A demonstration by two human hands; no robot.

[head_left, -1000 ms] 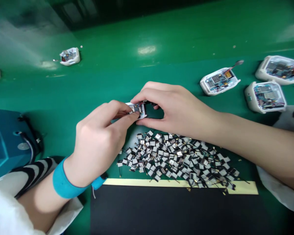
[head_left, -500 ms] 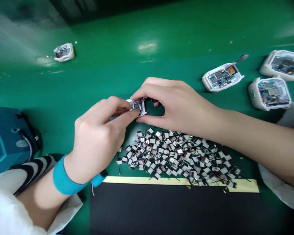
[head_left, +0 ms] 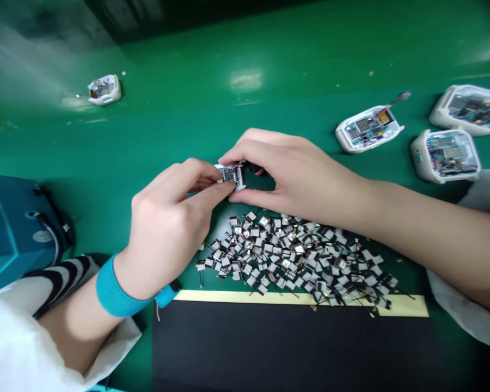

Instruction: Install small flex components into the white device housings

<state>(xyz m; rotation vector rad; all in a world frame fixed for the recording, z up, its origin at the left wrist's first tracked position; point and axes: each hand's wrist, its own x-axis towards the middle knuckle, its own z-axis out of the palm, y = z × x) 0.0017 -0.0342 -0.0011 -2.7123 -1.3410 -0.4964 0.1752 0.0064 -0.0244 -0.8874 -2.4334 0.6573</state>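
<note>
My left hand [head_left: 167, 228] and my right hand [head_left: 294, 174] both pinch a small white-framed circuit module [head_left: 231, 175] from opposite sides, above the green bench top. Its top shows a dark circuit board, and my fingers hide its ends. Just below my hands lies a loose pile of several small black-and-white flat parts with thin wires [head_left: 289, 256]. Neither hand touches the pile. A blue wrist strap [head_left: 118, 291] circles my left wrist.
Several white trays holding circuit boards [head_left: 368, 129] stand at the far right and far left. A metal spoon-like tool [head_left: 400, 98] lies on one. A black mat [head_left: 289, 343] with a yellow strip [head_left: 294, 298] lies near me, and a blue machine [head_left: 12, 234] stands left.
Both hands keep hold of the module, which stays in nearly the same place. The whole scene has shifted slightly with my head.
</note>
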